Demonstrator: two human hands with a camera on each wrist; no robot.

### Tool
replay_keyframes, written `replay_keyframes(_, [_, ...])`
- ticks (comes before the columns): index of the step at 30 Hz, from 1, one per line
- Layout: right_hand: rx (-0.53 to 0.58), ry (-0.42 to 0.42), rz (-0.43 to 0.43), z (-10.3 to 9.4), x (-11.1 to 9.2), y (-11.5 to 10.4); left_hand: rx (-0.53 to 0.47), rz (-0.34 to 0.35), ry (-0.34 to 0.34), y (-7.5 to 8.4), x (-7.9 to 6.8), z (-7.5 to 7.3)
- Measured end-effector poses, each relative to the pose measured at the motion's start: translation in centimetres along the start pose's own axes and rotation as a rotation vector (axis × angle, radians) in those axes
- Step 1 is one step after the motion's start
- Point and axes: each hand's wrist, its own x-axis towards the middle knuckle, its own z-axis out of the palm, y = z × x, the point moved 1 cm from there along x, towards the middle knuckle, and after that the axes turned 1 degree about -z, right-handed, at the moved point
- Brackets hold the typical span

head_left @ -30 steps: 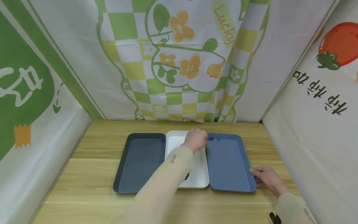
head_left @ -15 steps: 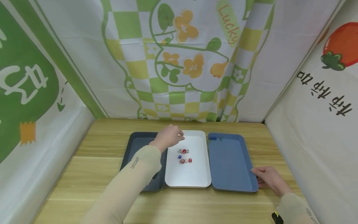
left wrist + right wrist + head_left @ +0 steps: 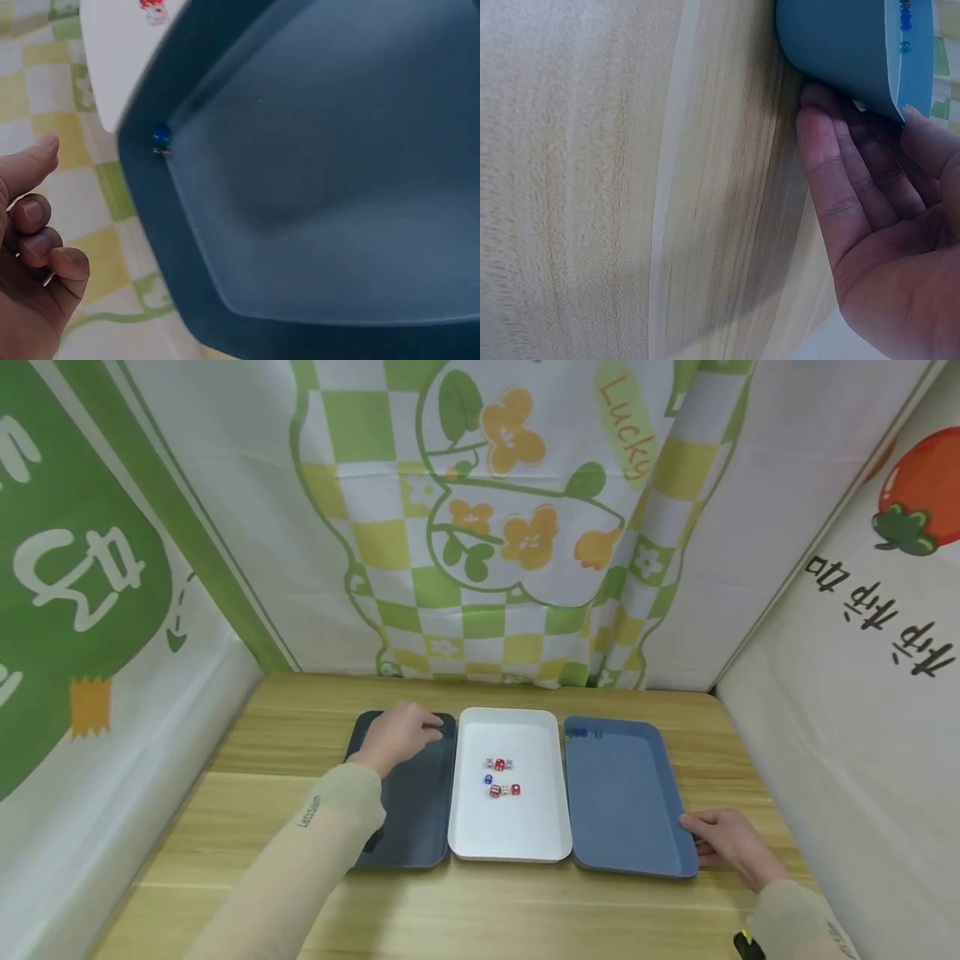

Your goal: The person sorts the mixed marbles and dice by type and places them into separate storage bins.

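Three shallow trays stand side by side. My left hand (image 3: 397,735) is over the far end of the dark grey tray (image 3: 416,810), fingers loosely curled and holding nothing. In the left wrist view, a blue die (image 3: 161,137) lies in that tray's corner. The white tray (image 3: 510,839) in the middle bears several dice: red dice (image 3: 499,765), clear ones and a blue die (image 3: 488,779). My right hand (image 3: 731,839) pinches the right edge of the blue tray (image 3: 630,818), thumb at the rim, fingers against the outer wall. Blue dice (image 3: 579,733) and green ones lie at its far end.
The wooden table (image 3: 510,910) extends in front of and around the trays. A patterned curtain (image 3: 487,635) hangs behind its far edge, and printed cloth walls (image 3: 840,718) close off both sides.
My left hand has moved left from the white and blue trays' shared edge, across the white tray, to the dark grey one, uncovering the dice in the white tray. My right hand keeps its hold.
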Motion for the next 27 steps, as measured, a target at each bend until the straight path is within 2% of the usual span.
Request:
replay_keyframes(8, [0.008,0.004,0.004,0.1,-0.2,0.2,-0.022,-0.033,0.005,-1.7,0.7,1.3])
replay_keyframes(18, [-0.012,0.012,0.005,-0.1,0.2,0.4,-0.055,-0.038,0.006,-2.4,2.0,3.5])
replay_keyframes(27, [-0.007,0.01,0.007,-0.1,0.2,0.2,0.013,-0.065,0.024,-2.5,3.4,4.8])
